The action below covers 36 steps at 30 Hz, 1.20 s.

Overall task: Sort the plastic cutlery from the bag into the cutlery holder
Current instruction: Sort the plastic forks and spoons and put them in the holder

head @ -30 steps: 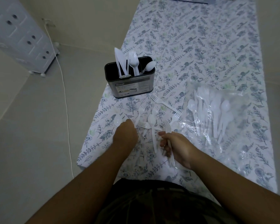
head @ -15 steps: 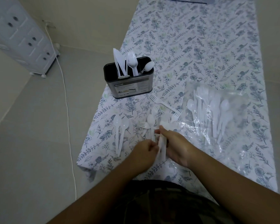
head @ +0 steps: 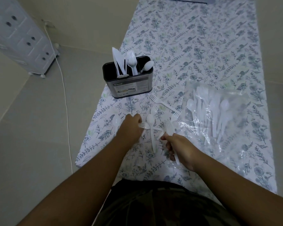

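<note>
1. Head view, centre: the left hand [head: 131, 126] lies palm down on the floral tablecloth [head: 203, 46], its fingers curled over the loose cutlery near a small fork [head: 143, 125]; whether they pinch anything cannot be told.
2. Lower centre: the right hand [head: 178, 148] has its fingers clamped round white fork handles [head: 168, 128], tines pointing to the top of the frame.
3. Between the hands a white spoon [head: 151, 128] lies flat, with more forks [head: 160, 102] scattered just above it.
4. Centre right: the clear plastic bag [head: 219, 115] holds plenty of spoons and forks yet.
5. Upper centre: the black cutlery holder [head: 128, 82] stands upright, with knives in its left slot, forks in the middle and a spoon on the right.
6. Judged step: gathering forks of one kind into a bundle. The next move likely calls for carrying that bundle up to the middle slot, handles down, without jarring the holder.
</note>
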Available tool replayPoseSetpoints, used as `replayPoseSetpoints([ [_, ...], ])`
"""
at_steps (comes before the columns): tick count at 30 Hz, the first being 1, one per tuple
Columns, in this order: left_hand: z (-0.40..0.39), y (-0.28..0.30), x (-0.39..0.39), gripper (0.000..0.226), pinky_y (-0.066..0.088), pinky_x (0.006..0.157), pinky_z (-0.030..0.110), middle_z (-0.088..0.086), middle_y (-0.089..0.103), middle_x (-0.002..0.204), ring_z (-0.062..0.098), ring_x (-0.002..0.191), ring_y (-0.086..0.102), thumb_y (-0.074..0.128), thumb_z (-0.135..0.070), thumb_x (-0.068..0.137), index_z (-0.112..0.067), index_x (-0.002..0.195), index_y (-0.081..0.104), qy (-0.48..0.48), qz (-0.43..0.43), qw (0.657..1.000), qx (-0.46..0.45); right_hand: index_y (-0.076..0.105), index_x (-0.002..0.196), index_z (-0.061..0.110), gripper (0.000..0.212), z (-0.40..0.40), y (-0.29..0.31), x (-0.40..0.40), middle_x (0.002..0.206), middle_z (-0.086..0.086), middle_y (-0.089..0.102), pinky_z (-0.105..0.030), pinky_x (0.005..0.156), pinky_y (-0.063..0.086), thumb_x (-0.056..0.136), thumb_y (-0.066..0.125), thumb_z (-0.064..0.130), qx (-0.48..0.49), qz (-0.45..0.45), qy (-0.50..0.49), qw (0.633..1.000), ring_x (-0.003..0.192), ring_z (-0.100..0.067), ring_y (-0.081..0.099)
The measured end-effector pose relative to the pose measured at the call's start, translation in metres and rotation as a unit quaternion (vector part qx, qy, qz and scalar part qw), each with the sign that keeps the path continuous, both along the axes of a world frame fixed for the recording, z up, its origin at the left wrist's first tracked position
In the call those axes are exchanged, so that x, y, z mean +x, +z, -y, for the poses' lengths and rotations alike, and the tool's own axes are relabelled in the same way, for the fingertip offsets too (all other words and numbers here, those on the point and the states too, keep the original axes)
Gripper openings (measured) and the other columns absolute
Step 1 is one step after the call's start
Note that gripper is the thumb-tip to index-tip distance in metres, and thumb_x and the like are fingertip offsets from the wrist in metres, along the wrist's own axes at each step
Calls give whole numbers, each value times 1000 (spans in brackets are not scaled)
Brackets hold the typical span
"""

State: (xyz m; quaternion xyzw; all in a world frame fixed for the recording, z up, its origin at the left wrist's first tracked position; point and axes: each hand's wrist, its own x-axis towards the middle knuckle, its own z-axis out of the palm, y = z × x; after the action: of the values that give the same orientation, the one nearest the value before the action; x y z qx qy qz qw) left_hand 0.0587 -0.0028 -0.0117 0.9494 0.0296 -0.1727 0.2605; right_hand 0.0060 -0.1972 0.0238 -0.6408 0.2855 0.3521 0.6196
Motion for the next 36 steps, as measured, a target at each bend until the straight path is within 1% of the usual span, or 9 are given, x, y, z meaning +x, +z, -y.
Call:
replayPoseSetpoints([
  [5,-14,19,2,17,38,58,21,-2,57,89,12,75,54,76,-21,84,-20,81,59,-18,-29,999,-40,61,116,-1,35,2,4,3,81,-7,58,-32,54,41,101,55,31,-40,58,30,997,61,-19,49],
  [11,-18,65,-5,4,55,57,26,8,72,77,15,61,64,68,-14,89,-15,89,72,89,-44,969,-228,62,106,1,40,-6,16,13,101,-20,67,-35,71,43,103,51,39,-118,178,64,975,78,-20,53],
  [15,-4,80,1,12,48,50,23,10,64,66,12,52,57,66,-8,87,1,84,72,203,-151,907,-335,41,72,20,38,-14,26,17,72,-1,47,-30,58,33,104,50,36,-175,252,123,944,62,-13,40],
  [20,21,73,6,13,46,47,21,8,61,62,13,47,54,65,-6,85,6,88,70,293,-204,842,-404,54,91,21,23,-20,24,10,87,-3,73,-34,67,51,106,46,37,-47,168,130,976,66,-16,66],
  [27,38,49,-2,34,60,64,32,18,75,90,24,71,70,59,-34,99,-2,109,65,302,-212,789,-491,61,107,9,38,-2,12,0,73,-5,51,-34,56,44,104,47,45,28,65,40,997,56,-16,48],
  [29,38,39,-7,28,62,69,39,19,74,94,23,73,69,55,-32,99,-8,110,65,275,-185,840,-429,60,110,6,33,2,9,0,75,-7,52,-34,57,43,106,46,36,11,52,41,998,58,-17,48],
  [31,32,22,-11,21,58,70,38,11,70,95,18,79,66,59,-30,94,-15,108,64,186,-78,954,-223,60,114,5,33,5,3,-3,76,-8,51,-31,51,39,108,42,32,4,33,14,999,58,-19,48],
  [32,29,14,-14,22,54,70,33,6,66,96,16,82,63,63,-29,91,-16,109,61,144,-32,980,-134,60,115,5,33,7,0,-5,75,-7,49,-30,48,35,108,41,31,7,19,-5,1000,57,-19,46],
  [36,23,-8,-18,28,52,76,34,3,59,99,19,89,59,69,-27,88,-14,108,55,71,-7,997,-16,61,117,1,41,15,-6,-9,62,0,44,-28,47,31,102,55,39,35,-9,-53,998,51,-15,38],
])
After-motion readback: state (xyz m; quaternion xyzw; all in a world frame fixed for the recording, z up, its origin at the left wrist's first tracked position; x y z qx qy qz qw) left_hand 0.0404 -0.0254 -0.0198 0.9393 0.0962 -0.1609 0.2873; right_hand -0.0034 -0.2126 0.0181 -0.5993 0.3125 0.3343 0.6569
